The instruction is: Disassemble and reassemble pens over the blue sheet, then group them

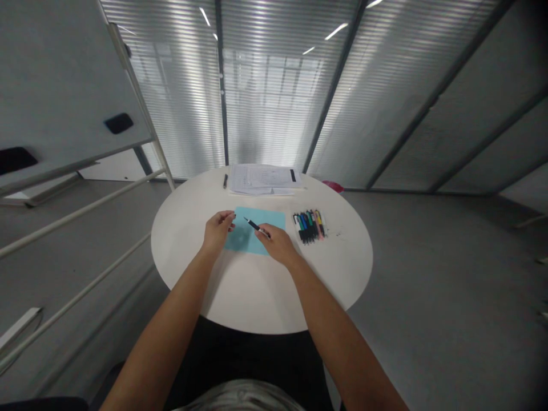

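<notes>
My right hand (276, 242) is closed round a black pen (252, 224), whose thin tip points up and to the left. Facing it, my left hand (219, 228) has its thumb and fingers pinched together; a tiny dark thing (234, 215) shows at the fingertips, too small to name. Both hands are above a light blue sheet (246, 245) on the white round table (257, 297). Just right of my right hand lies a row of several pens (309, 227) in black, blue, green, pink and yellow.
A stack of papers (263, 180) lies at the table's far side, with a dark pen (225, 181) to its left. A whiteboard on a metal frame (154, 140) stands at the left. Beyond the table is a glass wall with blinds (269, 114).
</notes>
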Demonstrator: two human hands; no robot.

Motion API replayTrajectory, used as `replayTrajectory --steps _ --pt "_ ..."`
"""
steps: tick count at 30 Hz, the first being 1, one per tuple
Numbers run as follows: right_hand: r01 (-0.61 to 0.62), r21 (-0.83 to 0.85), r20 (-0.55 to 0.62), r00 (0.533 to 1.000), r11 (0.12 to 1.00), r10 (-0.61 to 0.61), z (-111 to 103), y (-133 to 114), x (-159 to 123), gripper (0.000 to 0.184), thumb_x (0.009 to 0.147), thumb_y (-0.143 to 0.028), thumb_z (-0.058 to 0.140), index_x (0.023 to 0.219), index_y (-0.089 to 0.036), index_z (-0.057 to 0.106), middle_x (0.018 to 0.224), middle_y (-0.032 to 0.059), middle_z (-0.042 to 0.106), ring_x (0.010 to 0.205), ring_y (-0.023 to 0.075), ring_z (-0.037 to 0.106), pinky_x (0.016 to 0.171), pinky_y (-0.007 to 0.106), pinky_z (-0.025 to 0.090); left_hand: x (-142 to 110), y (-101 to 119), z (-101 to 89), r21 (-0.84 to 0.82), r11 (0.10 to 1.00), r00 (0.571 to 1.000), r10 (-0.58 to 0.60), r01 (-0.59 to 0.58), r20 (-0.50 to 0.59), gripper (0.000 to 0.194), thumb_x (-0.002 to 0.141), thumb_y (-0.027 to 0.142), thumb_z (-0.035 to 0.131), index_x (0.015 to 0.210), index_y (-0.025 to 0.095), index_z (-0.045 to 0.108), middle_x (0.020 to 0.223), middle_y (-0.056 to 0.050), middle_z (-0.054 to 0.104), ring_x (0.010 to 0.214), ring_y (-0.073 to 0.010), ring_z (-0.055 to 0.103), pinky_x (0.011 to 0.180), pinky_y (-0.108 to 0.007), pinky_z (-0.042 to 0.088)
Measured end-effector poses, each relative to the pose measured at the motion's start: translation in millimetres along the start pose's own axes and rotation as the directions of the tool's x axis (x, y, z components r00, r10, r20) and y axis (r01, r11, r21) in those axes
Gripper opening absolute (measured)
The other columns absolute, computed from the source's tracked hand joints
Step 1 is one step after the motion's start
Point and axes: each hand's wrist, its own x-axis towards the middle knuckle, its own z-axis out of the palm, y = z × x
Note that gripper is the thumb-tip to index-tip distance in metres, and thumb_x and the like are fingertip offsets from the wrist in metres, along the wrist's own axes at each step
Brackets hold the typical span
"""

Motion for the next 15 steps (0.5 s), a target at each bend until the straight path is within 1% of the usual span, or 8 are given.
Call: replayTrajectory --steps 3,5,10,15 --pt "0.007 0.026 0.003 1.000 1.000 -0.007 1 1 0 0.023 0.090 -0.037 0.044 0.089 -0.021 0.061 0.073 -0.0015 0.056 0.064 0.0115 0.045 0.058 0.022 0.029 -3 5 -0.2 -0.126 0.991 0.999 -0.041 0.045 0.033 0.035 0.066 0.039 0.071 0.091 0.016 0.066 0.083 -0.004 0.063 0.062 -0.0097 0.055 0.059 -0.025 0.045" --pt "0.022 0.038 0.006 1.000 0.999 -0.022 2 1 0 0.023 0.090 -0.036 0.045 0.087 -0.020 0.061 0.073 -0.0013 0.056 0.065 0.0118 0.046 0.060 0.022 0.030 -4 7 -0.2 -0.169 0.983 0.996 -0.061 0.072 0.067 0.036 0.065 0.038 0.072 0.093 0.017 0.066 0.084 -0.004 0.063 0.062 -0.0092 0.055 0.059 -0.025 0.045" --pt "0.058 0.058 0.002 0.998 0.997 -0.058 2 0 1 0.023 0.089 -0.036 0.045 0.085 -0.020 0.061 0.072 -0.0011 0.055 0.067 0.0125 0.047 0.062 0.022 0.033 -8 10 1.7 -0.180 0.980 0.992 -0.069 0.088 0.110 0.037 0.065 0.038 0.072 0.094 0.016 0.066 0.086 -0.004 0.063 0.061 -0.0083 0.054 0.058 -0.025 0.045" --pt "0.039 0.055 0.003 0.999 0.998 -0.039 0 -2 1 0.024 0.090 -0.037 0.044 0.088 -0.020 0.061 0.075 0.0000 0.057 0.069 0.0134 0.048 0.064 0.023 0.034 -11 14 3.3 -0.137 0.987 0.990 -0.071 0.088 0.124 0.036 0.066 0.038 0.070 0.093 0.016 0.065 0.086 -0.004 0.063 0.059 -0.0076 0.053 0.058 -0.025 0.044"
